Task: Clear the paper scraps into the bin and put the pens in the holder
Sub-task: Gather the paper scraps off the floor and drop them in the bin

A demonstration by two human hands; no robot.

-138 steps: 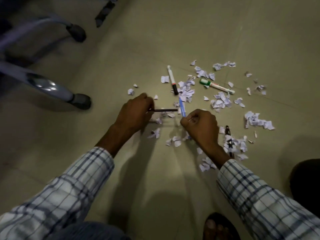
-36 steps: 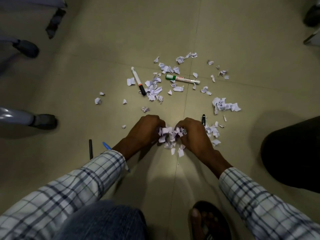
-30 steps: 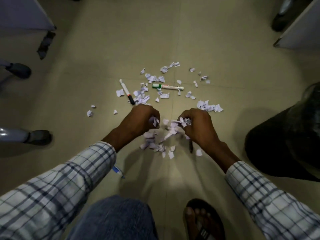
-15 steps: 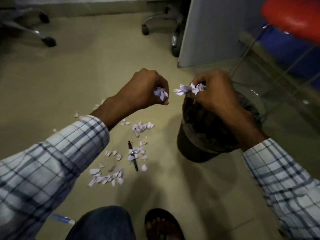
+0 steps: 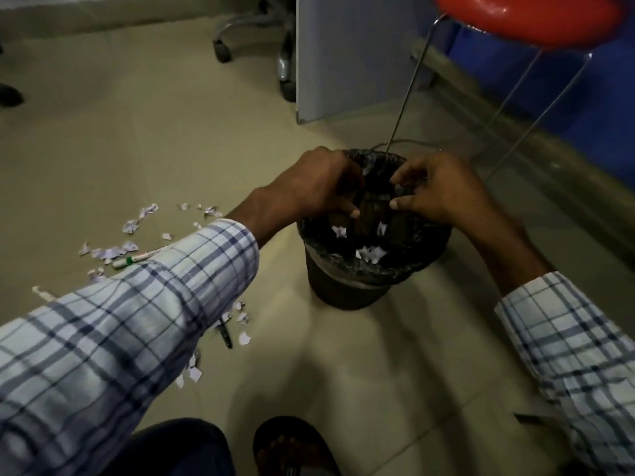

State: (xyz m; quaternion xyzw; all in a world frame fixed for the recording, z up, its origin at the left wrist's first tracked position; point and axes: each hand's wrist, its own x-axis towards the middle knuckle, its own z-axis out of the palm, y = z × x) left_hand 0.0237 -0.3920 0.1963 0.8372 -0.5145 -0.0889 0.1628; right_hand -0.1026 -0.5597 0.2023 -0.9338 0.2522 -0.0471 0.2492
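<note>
Both hands hover over the black-lined bin (image 5: 347, 286). My left hand (image 5: 319, 183) and my right hand (image 5: 436, 187) have loosened fingers and hold nothing. White paper scraps (image 5: 369, 252) are falling into or lying inside the bin. More scraps (image 5: 113, 250) are strewn on the floor to the left. A green-capped marker (image 5: 132, 261) lies among them, partly behind my left sleeve. A black pen (image 5: 225, 334) lies on the floor below the sleeve. No pen holder is in view.
A red stool (image 5: 529, 15) on thin metal legs stands just behind the bin. A grey panel (image 5: 343, 53) and office chair castors (image 5: 223, 53) are farther back. My sandalled foot (image 5: 292, 448) is at the bottom.
Both hands have moved over the bin and opened, and the scraps that they pinched have dropped in. The view has swung right, from the scattered floor to the bin.
</note>
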